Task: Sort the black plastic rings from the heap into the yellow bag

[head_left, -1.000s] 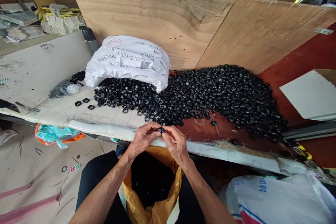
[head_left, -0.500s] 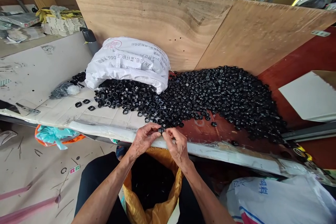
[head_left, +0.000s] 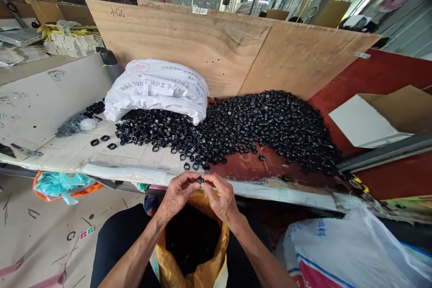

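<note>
Between the fingertips of my left hand (head_left: 178, 194) and my right hand (head_left: 221, 195) is a small black plastic part (head_left: 200, 180), pinched from both sides. Both hands are closed on it, just over the front edge of the bench. Below them, between the knees, stands a yellow woven sack (head_left: 165, 254) with its mouth spread and dark contents inside. Loose black rings (head_left: 155, 127) spill from a white printed sack (head_left: 158, 83) on the bench. To their right lies a large heap of small black round parts (head_left: 270, 121).
A wooden board (head_left: 189, 40) stands along the back of the bench. On the right are an open cardboard box (head_left: 367, 121) and a metal bar (head_left: 381, 150). A white plastic bag (head_left: 324, 243) sits low right; an orange-rimmed basket (head_left: 40, 189) hangs low left.
The view has tilted up and turned right. My hands have come slightly lower and nearer the sack mouth, with the black part still held between them and turned to another angle.
</note>
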`<state>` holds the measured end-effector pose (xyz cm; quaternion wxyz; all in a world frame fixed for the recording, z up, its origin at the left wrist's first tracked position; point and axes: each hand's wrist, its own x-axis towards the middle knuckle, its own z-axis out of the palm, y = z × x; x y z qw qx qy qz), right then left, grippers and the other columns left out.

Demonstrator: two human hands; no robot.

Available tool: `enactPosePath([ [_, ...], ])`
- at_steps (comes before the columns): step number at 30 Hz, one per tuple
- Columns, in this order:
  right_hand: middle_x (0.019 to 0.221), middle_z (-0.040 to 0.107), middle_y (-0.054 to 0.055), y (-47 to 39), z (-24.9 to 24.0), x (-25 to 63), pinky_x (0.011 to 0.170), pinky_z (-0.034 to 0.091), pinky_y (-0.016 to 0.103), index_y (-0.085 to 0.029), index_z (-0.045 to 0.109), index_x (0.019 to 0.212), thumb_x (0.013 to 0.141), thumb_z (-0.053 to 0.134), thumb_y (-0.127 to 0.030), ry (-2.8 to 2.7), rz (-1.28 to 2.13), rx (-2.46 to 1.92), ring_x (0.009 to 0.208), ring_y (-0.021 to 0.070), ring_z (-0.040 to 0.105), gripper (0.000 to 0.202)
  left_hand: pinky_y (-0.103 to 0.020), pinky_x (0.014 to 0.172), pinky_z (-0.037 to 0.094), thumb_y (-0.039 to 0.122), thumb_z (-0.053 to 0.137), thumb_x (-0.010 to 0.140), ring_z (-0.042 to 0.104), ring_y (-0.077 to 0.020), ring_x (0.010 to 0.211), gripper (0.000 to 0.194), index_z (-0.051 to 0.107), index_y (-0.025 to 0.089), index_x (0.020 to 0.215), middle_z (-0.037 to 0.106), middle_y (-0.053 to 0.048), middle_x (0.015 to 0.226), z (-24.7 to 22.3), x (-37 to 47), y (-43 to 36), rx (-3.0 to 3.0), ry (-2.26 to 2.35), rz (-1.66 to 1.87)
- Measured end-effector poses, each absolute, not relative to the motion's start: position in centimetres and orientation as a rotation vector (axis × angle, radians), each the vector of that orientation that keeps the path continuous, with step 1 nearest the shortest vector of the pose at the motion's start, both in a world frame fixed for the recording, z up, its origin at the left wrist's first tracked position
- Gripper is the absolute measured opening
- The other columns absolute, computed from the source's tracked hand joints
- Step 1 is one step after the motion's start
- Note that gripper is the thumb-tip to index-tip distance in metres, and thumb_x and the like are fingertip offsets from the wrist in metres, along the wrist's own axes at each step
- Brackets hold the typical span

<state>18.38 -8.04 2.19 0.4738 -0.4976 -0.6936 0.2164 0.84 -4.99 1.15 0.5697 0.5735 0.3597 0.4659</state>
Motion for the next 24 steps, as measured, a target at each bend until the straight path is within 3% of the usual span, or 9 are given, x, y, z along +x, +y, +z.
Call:
enactPosePath([
  [3, 0.075, 0.067, 0.001, -9.3, 1.8, 18.1, 0.064, 0.053, 0.026, -0.023, 0.066, 0.092, 0.102, 0.056, -0.031, -1.629, 0.600, -1.311, 0.064, 0.0168, 0.064, 0.016, -0.034, 0.091, 0.060, 0.041, 0.080, 0.087, 0.072, -0.0213, 0.097, 0.028, 0.077, 0.021, 0.106, 0.077, -0.006, 0.104, 0.7, 0.6, -6.7, 1.311, 0.879, 1.120],
  [7, 0.088, 0.070, 0.004, -10.4, 1.7, 17.6, 0.072, 0.055, 0.029, -0.023, 0.067, 0.106, 0.101, 0.055, -0.030, -1.696, 0.612, -1.215, 0.075, 0.0185, 0.068, 0.015, -0.035, 0.092, 0.060, 0.041, 0.079, 0.087, 0.073, -0.0220, 0.098, 0.029, 0.078, 0.022, 0.109, 0.077, -0.006, 0.105, 0.3, 0.2, -8.0, 1.265, 0.926, 1.109],
  [11, 0.068, 0.062, -0.002, -11.1, 2.3, 17.4, 0.056, 0.049, 0.024, -0.024, 0.062, 0.091, 0.100, 0.054, -0.029, -1.570, 0.707, -1.298, 0.057, 0.0147, 0.060, 0.013, -0.035, 0.095, 0.060, 0.039, 0.080, 0.087, 0.073, -0.0230, 0.103, 0.025, 0.079, 0.024, 0.108, 0.077, -0.005, 0.108, 0.0, 0.1, -8.8, 1.330, 0.922, 1.122],
  [15, 0.086, 0.069, 0.003, -11.9, 2.7, 17.5, 0.069, 0.053, 0.028, -0.023, 0.066, 0.098, 0.095, 0.058, -0.029, -1.626, 0.667, -1.219, 0.074, 0.0182, 0.067, 0.011, -0.037, 0.089, 0.063, 0.041, 0.078, 0.089, 0.076, -0.0224, 0.093, 0.030, 0.076, 0.023, 0.113, 0.078, -0.005, 0.105, -0.2, 0.2, -9.6, 1.192, 0.900, 1.067],
  [18, 0.070, 0.064, -0.001, -12.3, 2.6, 17.2, 0.058, 0.047, 0.025, -0.022, 0.065, 0.093, 0.093, 0.059, -0.031, -1.464, 0.917, -1.291, 0.057, 0.0143, 0.060, 0.010, -0.036, 0.087, 0.065, 0.038, 0.076, 0.091, 0.077, -0.0222, 0.092, 0.028, 0.075, 0.021, 0.113, 0.079, -0.006, 0.106, -0.1, 0.4, -9.9, 1.253, 0.912, 1.078],
  [21, 0.050, 0.049, -0.007, -12.6, 2.1, 16.4, 0.050, 0.038, 0.023, -0.021, 0.062, 0.082, 0.090, 0.064, -0.037, -1.084, 1.218, -1.376, 0.044, 0.0107, 0.046, 0.018, -0.036, 0.093, 0.064, 0.028, 0.069, 0.096, 0.076, -0.0228, 0.103, 0.020, 0.073, 0.023, 0.114, 0.078, -0.006, 0.111, -0.6, 0.4, -10.2, 1.616, 0.973, 1.167],
  [24, 0.051, 0.047, -0.007, -12.9, 1.5, 15.9, 0.050, 0.038, 0.023, -0.020, 0.058, 0.071, 0.082, 0.071, -0.041, -0.651, 1.513, -1.248, 0.043, 0.0078, 0.038, 0.027, -0.038, 0.102, 0.061, 0.017, 0.059, 0.101, 0.073, -0.0231, 0.117, 0.031, 0.067, 0.024, 0.129, 0.075, -0.009, 0.124, -1.8, 0.0, -10.6, 2.121, 0.951, 1.149],
])
